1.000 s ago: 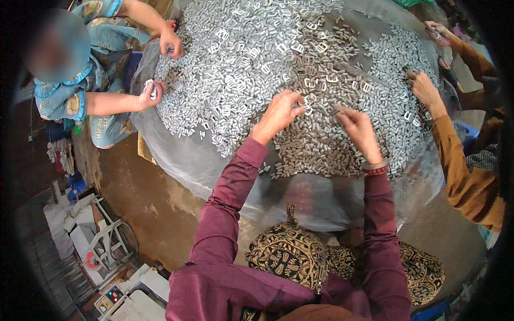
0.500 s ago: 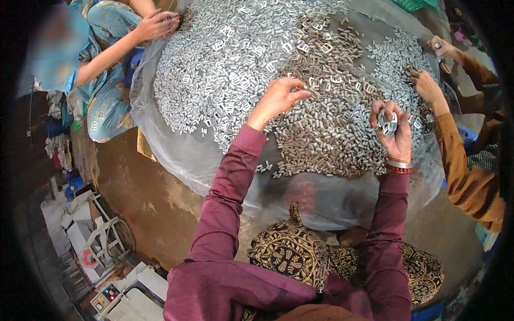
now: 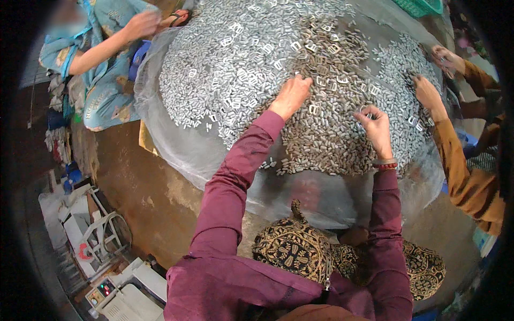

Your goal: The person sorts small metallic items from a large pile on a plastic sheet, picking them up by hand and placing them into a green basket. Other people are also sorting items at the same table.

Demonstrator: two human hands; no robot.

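Small grey, pellet-like pieces [image 3: 326, 150] lie heaped in front of me, with silvery buckles [image 3: 314, 109] scattered among them. My left hand [image 3: 292, 97] reaches over the middle of the heap. Its fingers are pinched together at the pieces, and whatever lies between them is hidden. Lower and to the right, my right hand [image 3: 377, 131] is closed just above the heap. A thin silvery edge of a buckle [image 3: 365, 111] shows between its thumb and fingers; the palm is turned out of sight.
A translucent sheet [image 3: 176, 160] lies under the heap. At the right, another person's hands [image 3: 430, 97] work at the pellets; at the upper left sits a person whose hand [image 3: 144, 25] is raised. A green basket [image 3: 423, 6] stands at the far edge, grey machines [image 3: 134, 294] at lower left.
My right hand has moved left and lowered toward the heap, turning so the buckles in its palm no longer show. My left hand has shifted slightly right and its fingers have closed.
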